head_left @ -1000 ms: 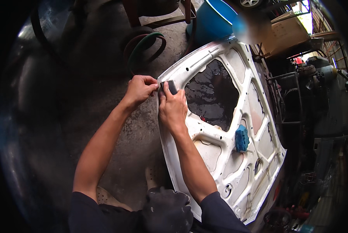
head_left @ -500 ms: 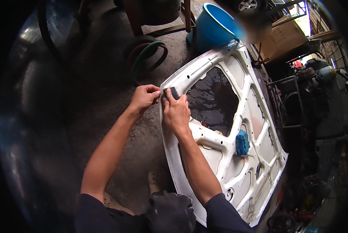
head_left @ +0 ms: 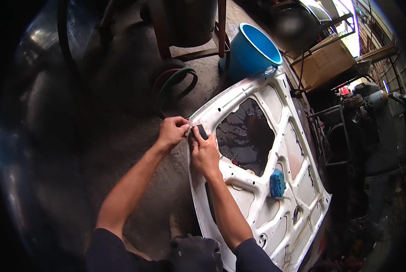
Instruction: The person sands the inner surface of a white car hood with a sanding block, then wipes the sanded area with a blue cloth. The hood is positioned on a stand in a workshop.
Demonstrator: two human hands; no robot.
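Observation:
A white car body panel (head_left: 237, 90), its ribbed inner side up, has a large opening with a dark, wet-looking surface inside. My left hand (head_left: 173, 133) pinches at the panel's upper-left corner edge. Just to its right, my right hand (head_left: 205, 156) grips a dark block (head_left: 201, 131) against the panel's rim, fingers pointing away from me. A blue sponge (head_left: 277, 183) lies on the panel's ribs, right of my right forearm.
Beyond the panel stand a blue tub (head_left: 237, 52) and a dark drum in a metal frame (head_left: 182, 22), with coiled hoses (head_left: 175, 77) below. A cardboard box (head_left: 323, 63) and cluttered metal racks and parts (head_left: 334, 136) are along the right. Concrete floor (head_left: 98, 149) is on the left.
The scene sits lower in the picture as the view has shifted. Both hands stay at the same corner, the right one still on the dark block.

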